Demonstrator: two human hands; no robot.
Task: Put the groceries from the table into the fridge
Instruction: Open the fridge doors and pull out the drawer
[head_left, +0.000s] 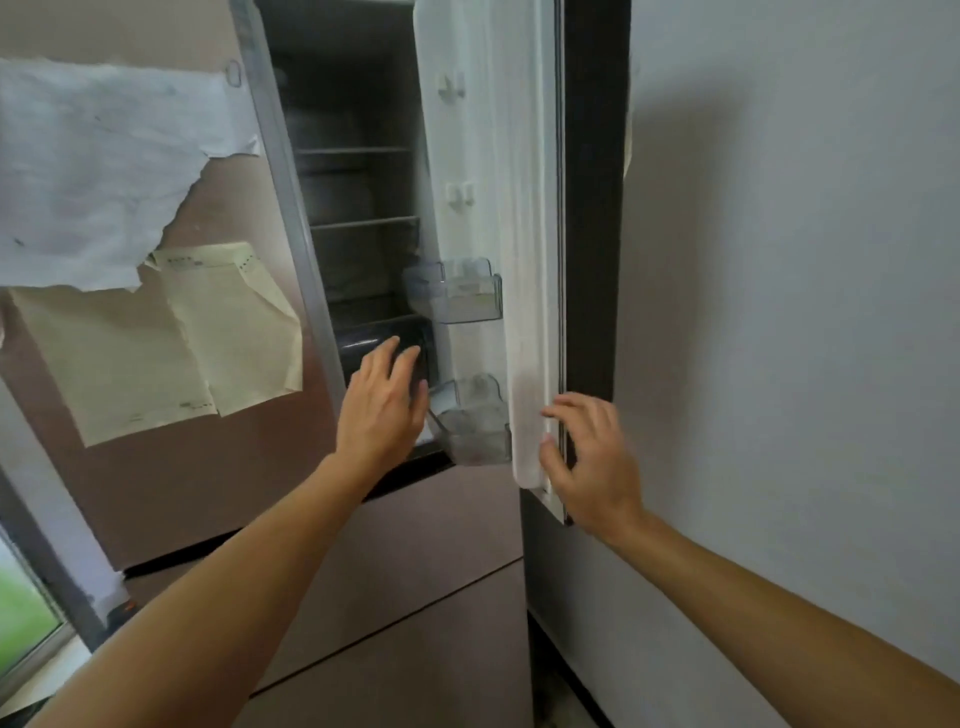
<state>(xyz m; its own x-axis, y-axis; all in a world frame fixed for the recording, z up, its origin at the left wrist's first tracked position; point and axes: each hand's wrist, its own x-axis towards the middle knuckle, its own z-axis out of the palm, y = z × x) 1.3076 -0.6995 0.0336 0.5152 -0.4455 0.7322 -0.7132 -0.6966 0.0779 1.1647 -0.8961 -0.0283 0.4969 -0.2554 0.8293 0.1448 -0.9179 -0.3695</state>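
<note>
The fridge (415, 545) has brown fronts, and its upper right door (524, 260) stands partly open with the white inner lining facing left. My left hand (382, 405) reaches into the opening, fingers spread flat against a dark glossy drawer (358, 338) at the bottom of the compartment. It holds nothing that I can see. My right hand (587, 457) grips the lower edge of the open door, thumb on the white lining and fingers round the outer side. No groceries or table are in view.
Wire shelves (363, 223) inside look dark and bare. Two clear door bins (462, 293) (475, 426) sit on the door lining. White and yellow papers (156, 332) hang on the closed left door. A grey wall (779, 312) is at the right, a window (26, 613) at the lower left.
</note>
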